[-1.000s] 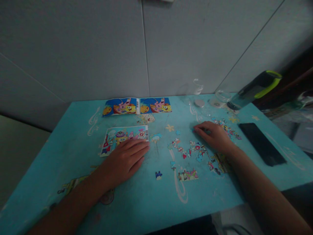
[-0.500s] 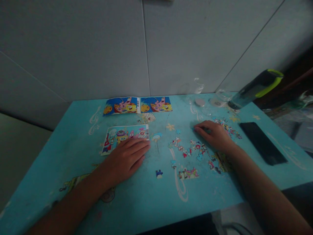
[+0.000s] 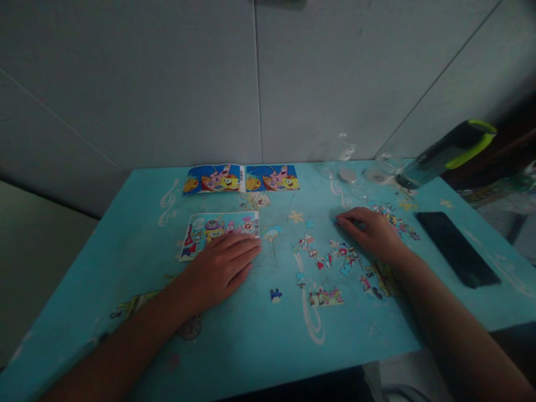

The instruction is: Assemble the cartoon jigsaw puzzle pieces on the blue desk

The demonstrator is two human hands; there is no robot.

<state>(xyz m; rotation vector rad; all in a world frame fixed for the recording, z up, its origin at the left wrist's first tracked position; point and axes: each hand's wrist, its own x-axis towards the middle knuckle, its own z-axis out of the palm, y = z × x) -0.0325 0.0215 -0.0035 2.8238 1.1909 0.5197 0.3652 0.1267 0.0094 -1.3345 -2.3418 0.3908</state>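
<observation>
My left hand (image 3: pixel 224 265) lies flat, fingers stretched out, over the lower right part of a cartoon picture card (image 3: pixel 196 237). Thumb and forefinger of my right hand (image 3: pixel 371 231) pinch a small blue puzzle piece (image 3: pixel 335 221) just above or on the tabletop; most of it is hidden. Between the hands, loose puzzle pieces (image 3: pixel 335 251) are scattered. Closer to me lies a small joined strip of pieces (image 3: pixel 326 297). A single dark blue and white piece (image 3: pixel 275 295) rests to its left. Behind the right hand is another pile of pieces (image 3: pixel 402 224).
The blue patterned table (image 3: pixel 251 346) meets a grey wall. Two blue cartoon sheets (image 3: pixel 272 178) lie at its back. On the right are a black phone-like slab (image 3: pixel 456 248), a tilted bottle (image 3: pixel 446 153) with a lime-green trim, and a clear container beside a round lid (image 3: pixel 347 176).
The whole view has shifted slightly, so everything appears a little further right. Both hands keep nearly the same place on the table, the right one still pinching the blue piece.
</observation>
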